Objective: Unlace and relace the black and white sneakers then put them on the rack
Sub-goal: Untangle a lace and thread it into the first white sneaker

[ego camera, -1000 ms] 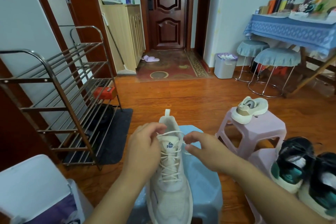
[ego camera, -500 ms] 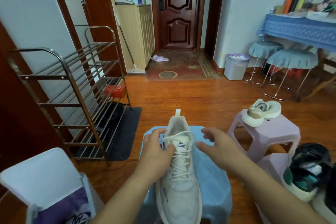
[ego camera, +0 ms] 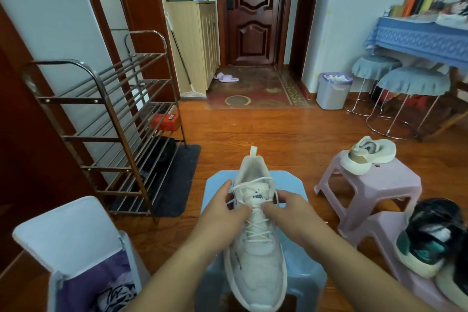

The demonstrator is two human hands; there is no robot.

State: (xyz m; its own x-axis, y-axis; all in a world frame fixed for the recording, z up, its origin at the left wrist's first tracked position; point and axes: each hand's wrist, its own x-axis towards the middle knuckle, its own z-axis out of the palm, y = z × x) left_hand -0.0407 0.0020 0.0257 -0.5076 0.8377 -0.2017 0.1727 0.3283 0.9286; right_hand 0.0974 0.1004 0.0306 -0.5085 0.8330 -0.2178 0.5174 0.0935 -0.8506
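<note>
Both hands have closed in on the laces since half a second ago, when the right hand (ego camera: 291,213) hovered spread beside the sneaker (ego camera: 255,248).

Toward 12 o'clock a wood floor (ego camera: 291,132) runs to a dark door (ego camera: 253,10); a metal rack (ego camera: 106,121) stands at 10 o'clock, lilac stools (ego camera: 374,190) with other shoes at 3. On the blue stool (ego camera: 291,185) at 6 the white mesh sneaker lies heel away, laces (ego camera: 255,229) crossed. Left hand (ego camera: 222,215) grips its collar, thumb on the laces; right hand's fingers curl at the top crossing, pinching lace.
</note>
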